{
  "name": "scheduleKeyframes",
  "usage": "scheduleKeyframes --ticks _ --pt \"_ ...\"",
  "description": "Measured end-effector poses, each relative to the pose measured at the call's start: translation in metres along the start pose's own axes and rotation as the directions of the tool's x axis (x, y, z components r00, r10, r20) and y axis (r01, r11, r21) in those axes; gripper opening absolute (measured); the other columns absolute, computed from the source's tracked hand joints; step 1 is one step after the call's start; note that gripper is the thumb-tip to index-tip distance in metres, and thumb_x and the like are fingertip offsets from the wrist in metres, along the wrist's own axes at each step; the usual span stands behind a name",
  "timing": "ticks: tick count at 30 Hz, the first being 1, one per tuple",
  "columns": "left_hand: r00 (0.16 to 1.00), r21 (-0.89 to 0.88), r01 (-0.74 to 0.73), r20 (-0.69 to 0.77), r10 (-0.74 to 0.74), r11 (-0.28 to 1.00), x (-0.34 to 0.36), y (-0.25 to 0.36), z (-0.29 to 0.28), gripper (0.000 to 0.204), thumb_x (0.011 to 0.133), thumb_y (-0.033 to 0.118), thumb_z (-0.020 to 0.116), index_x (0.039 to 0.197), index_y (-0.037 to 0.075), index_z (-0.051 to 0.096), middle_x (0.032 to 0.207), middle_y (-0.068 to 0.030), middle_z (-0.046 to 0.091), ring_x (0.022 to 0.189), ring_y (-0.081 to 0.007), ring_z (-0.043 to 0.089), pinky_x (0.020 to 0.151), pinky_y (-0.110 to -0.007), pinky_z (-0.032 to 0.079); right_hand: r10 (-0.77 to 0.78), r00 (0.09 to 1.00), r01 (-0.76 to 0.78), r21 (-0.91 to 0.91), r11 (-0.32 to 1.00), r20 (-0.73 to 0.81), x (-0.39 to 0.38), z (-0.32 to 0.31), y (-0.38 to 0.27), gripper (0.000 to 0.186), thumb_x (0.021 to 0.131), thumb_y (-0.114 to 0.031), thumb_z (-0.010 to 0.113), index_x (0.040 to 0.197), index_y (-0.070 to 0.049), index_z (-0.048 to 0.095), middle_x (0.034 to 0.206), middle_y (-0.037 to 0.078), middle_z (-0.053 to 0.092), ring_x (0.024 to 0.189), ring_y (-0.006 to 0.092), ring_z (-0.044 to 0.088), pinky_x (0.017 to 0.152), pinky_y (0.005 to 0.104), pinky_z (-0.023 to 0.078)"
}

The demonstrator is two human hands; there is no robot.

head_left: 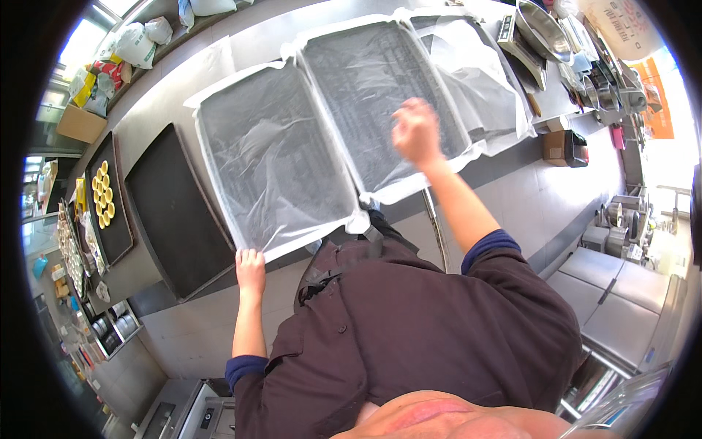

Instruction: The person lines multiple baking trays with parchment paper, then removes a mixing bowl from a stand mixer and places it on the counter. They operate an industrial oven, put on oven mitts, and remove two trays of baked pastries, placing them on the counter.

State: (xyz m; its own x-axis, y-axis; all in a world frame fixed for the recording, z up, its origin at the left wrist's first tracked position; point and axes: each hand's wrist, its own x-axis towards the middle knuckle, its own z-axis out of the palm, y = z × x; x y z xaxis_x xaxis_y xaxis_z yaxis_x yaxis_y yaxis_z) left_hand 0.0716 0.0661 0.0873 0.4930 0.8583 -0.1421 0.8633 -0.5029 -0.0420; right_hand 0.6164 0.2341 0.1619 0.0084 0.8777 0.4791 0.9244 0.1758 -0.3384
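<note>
Three dark baking trays in a row are covered with clear plastic sheets. My left hand [250,268] has its fingers closed over the near left corner of the left plastic sheet [274,157], at the tray's edge. This sheet is wrinkled and overhangs the rim. My right hand [418,135] is over the right part of the middle covered tray [365,80], its fingers curled and smeared by motion. Whether it touches the film or holds anything, I cannot tell. Farther right, a third covered tray [504,110] has its sheet bunched up and whitish.
Left of the covered trays lies a bare black tray [172,212]. Beyond it, another tray [121,234] carries several small yellow cups [103,192]. A scale [523,51] with a metal bowl [543,31] stands at the far right. Bags [136,45] sit at the back left.
</note>
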Motion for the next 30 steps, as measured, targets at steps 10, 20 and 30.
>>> scheduleKeyframes --ticks 10,20,30 --pt "0.931 -0.472 0.213 -0.169 -0.325 0.856 0.095 0.097 -0.101 0.032 0.088 0.019 0.077 0.114 0.001 0.071 0.121 -0.0151 0.068 0.12 -0.0363 0.061 0.108 -0.048 0.045 0.514 0.853 -0.409 -0.495 0.767 0.09 0.134 -0.092 0.28 0.028 0.094 -0.021 0.06 0.112 -0.011 0.078 0.131 0.015 0.07 0.127 0.0322 0.063 0.123 0.0584 0.027" --pt "1.0 -0.942 0.0 -0.008 0.023 -0.334 0.221 0.134 -0.16 0.072 0.101 0.047 0.07 0.153 0.001 0.049 0.153 -0.0146 0.057 0.143 -0.0257 0.051 0.12 -0.04 0.036 -0.237 0.963 0.204 0.228 0.952 0.129 0.039 -0.179 -0.078 0.023 0.08 0.005 0.07 0.099 -0.008 0.07 0.085 0.008 0.064 0.075 0.0309 0.063 0.068 0.0423 0.05" --pt "0.897 -0.979 -0.204 -0.182 0.404 0.014 0.097 0.078 -0.208 0.112 0.083 0.027 0.088 0.169 0.006 0.018 0.159 -0.0174 0.048 0.143 -0.0315 0.05 0.117 -0.043 0.043 -0.027 0.728 -0.274 0.326 0.905 0.686 -0.142 -0.131 -0.333 0.011 0.088 -0.004 0.066 0.097 -0.007 0.073 0.094 0.015 0.071 0.087 0.0388 0.07 0.076 0.0474 0.055"
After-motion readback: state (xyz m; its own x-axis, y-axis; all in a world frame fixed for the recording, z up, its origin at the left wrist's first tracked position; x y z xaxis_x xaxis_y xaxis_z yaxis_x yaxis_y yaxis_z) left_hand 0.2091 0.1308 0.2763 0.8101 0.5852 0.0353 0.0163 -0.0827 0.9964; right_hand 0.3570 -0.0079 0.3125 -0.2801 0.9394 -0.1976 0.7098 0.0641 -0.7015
